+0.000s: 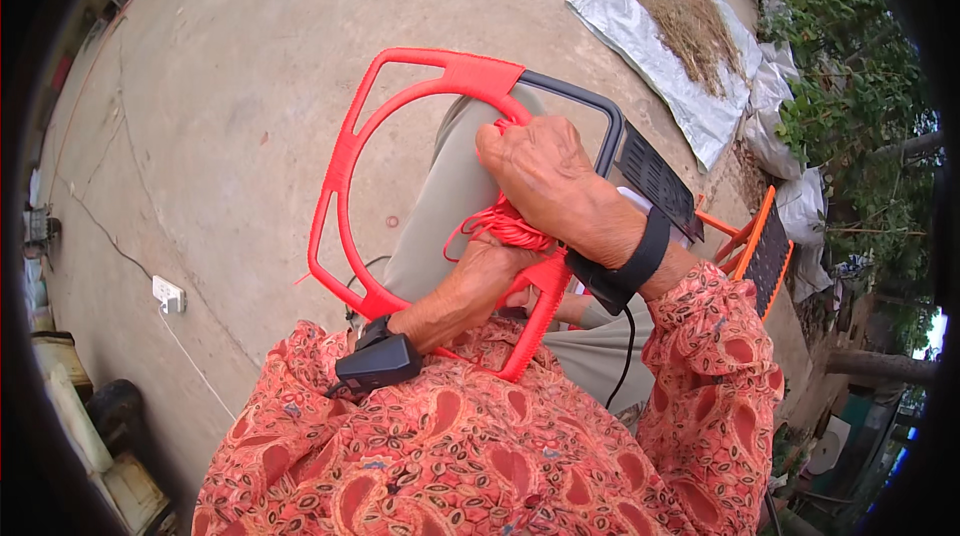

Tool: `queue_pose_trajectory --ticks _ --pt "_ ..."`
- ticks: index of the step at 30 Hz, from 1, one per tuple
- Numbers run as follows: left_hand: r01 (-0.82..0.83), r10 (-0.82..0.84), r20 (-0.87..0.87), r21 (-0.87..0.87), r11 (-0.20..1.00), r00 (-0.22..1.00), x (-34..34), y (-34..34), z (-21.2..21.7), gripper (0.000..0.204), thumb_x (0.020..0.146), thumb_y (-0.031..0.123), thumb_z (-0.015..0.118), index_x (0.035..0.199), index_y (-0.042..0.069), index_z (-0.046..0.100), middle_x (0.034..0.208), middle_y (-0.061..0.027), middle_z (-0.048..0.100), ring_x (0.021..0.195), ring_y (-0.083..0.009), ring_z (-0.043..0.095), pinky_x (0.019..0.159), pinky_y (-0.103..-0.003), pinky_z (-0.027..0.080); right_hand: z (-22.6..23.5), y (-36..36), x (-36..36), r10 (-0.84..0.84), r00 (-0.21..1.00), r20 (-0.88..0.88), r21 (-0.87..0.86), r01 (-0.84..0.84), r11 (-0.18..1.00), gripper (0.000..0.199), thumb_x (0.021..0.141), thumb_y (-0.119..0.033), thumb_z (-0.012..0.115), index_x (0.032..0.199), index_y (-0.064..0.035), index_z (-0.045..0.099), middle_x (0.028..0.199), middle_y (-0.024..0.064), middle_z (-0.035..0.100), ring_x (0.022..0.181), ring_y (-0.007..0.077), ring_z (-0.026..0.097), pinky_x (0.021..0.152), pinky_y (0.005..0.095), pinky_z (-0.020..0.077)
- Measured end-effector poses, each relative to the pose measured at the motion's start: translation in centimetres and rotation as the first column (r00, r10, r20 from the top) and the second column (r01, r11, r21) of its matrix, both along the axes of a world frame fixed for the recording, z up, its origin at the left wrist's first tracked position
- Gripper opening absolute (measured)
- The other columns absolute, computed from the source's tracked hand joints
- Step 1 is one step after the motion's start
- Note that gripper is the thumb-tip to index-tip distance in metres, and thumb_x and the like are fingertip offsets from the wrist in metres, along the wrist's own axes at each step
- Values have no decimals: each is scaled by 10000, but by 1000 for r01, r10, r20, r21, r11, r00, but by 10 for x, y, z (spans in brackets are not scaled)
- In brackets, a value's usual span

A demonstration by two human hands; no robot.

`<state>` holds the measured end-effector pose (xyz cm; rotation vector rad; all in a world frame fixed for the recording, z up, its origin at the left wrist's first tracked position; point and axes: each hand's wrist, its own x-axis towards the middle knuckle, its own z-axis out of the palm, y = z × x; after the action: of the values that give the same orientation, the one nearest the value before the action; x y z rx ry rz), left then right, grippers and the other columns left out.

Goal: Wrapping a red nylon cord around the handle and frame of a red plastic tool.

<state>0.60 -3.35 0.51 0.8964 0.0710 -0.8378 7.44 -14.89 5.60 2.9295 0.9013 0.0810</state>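
A frame [348, 136] lies across my lap, with an outer loop and a rounded inner ring. Red cord is wound tightly over most of it, while a dark grey tube [580, 94] shows bare at the far right. My left hand [478, 281] is closed around a loose bundle of red cord [505, 226] inside the ring. Just beyond it, my right hand [548, 171] is closed in a fist by the ring's right side, with red cord showing at its fingers. The fingertips of both hands are hidden.
A black slotted panel [655, 176] and an orange-framed rack [768, 246] stand at my right. Farther off, dried plant matter [690, 31] lies on a pale sheet [620, 11], beside leafy bushes [850, 56]. A white power strip [169, 293] with a cable rests on the concrete floor [240, 66] at left.
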Motion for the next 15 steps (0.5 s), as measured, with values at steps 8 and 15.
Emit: queue_pose_trajectory --ticks 8,15 --pt "-35 37 -74 27 999 997 -2 4 -12 200 876 80 613 1054 21 542 811 -41 605 567 -86 541 387 -227 350 18 -19 -6 -64 972 -227 450 164 878 268 765 -88 592 959 5 433 705 236 583 715 451 573 618 519 440" --pt "-45 45 -42 4 999 998 0 5 -4 191 875 75 618 1045 17 554 839 -37 605 612 -82 551 417 -223 379 31 -25 -15 -108 946 -305 753 310 580 293 800 -52 634 1040 0 474 610 101 553 547 210 578 515 350 444"
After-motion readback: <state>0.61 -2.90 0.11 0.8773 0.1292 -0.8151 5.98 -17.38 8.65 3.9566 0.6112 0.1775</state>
